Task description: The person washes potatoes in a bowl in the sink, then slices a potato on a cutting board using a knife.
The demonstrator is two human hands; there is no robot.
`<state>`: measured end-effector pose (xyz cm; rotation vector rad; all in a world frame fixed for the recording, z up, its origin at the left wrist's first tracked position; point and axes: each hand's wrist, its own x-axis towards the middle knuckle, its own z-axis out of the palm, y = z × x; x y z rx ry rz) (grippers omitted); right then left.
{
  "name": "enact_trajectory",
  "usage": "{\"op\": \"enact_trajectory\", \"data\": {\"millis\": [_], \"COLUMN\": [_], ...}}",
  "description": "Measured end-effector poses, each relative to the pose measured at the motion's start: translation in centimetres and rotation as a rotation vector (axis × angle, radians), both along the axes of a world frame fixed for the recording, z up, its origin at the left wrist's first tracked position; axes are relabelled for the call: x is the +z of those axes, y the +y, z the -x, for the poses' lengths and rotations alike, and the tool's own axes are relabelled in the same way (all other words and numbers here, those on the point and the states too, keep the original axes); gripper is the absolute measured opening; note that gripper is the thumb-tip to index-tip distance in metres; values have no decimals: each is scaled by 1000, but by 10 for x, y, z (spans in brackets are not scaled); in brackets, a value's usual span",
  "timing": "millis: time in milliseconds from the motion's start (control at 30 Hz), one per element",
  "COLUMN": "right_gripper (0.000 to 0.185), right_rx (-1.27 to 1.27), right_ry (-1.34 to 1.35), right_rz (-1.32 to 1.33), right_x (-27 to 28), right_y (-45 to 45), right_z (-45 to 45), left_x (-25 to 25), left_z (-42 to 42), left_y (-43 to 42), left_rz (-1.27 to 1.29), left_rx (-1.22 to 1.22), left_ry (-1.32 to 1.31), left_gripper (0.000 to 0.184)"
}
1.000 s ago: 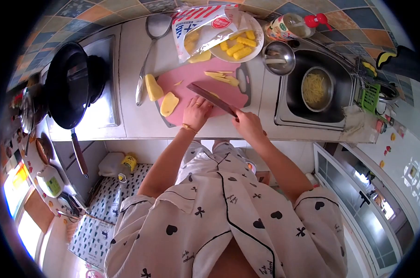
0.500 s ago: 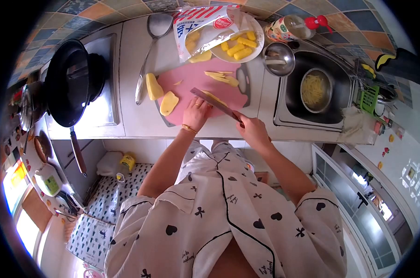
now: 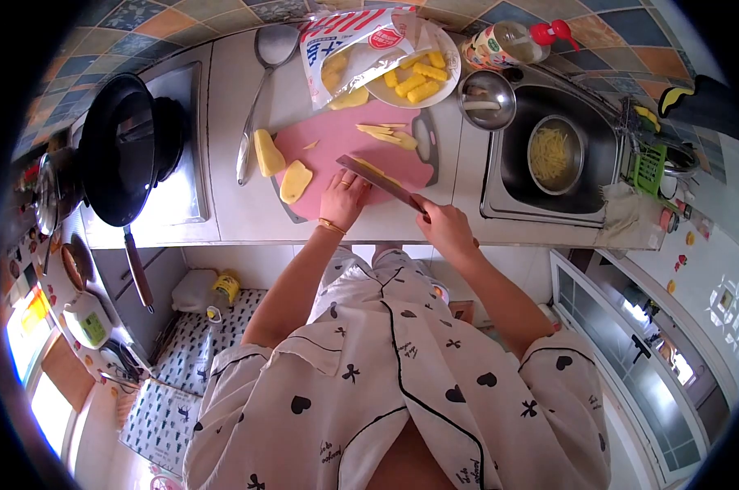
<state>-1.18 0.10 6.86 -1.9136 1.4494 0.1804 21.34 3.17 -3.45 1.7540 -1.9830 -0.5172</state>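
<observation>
On the pink cutting board [image 3: 320, 135], my right hand [image 3: 448, 229] is closed round the handle of a kitchen knife [image 3: 379, 179]. The blade lies slantwise across the board, its tip to the upper left. My left hand [image 3: 343, 199] presses down with bent fingers right against the blade, on a potato piece mostly hidden by hand and knife; a thin yellow edge shows beyond the blade. To the left rest a flat potato slice [image 3: 296, 181] and a bigger potato chunk [image 3: 267, 153]. Several cut potato strips [image 3: 386, 135] lie near the board's handle end.
A plate [image 3: 447, 91] of yellow sticks and a plastic bag [image 3: 361, 49] stand behind the board. Left are a spatula [image 3: 259, 106] and a black wok [image 3: 120, 155]. Right, a small metal bowl [image 3: 488, 118] borders the sink [image 3: 508, 196], which holds a bowl [image 3: 577, 175] of potato strips.
The whole view has shifted very slightly. Both hands and the knife keep nearly the same place on the board.
</observation>
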Motion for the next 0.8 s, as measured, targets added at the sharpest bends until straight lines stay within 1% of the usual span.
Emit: {"op": "enact_trajectory", "data": {"millis": [233,333,433,533,633,733,800], "right_gripper": [37,32,29,28,31,35,35], "right_rx": [-6,-32,-16,-185,-164,-63,-60], "right_ry": [20,-66,-73,-206,-162,-102,-81], "right_rz": [-54,22,49,4,-17,43,9], "right_x": [-7,-35,-36,-43,-35,-16,2], "right_y": [-4,0,-7,-9,-8,-2,0], "right_z": [-6,-10,-19,-16,-11,-6,-7], "left_x": [-1,1,6,6,6,9,-1], "left_z": [-1,-1,0,0,-1,-1,0], "left_y": [0,-1,-1,-2,-1,-1,3], "left_rz": [-15,-1,20,68,47,36,22], "left_rx": [-1,-4,11,11,24,16,37], "left_ry": [-3,-2,15,77,88,93,38], "left_gripper": [21,21,21,21,23,26,29]}}
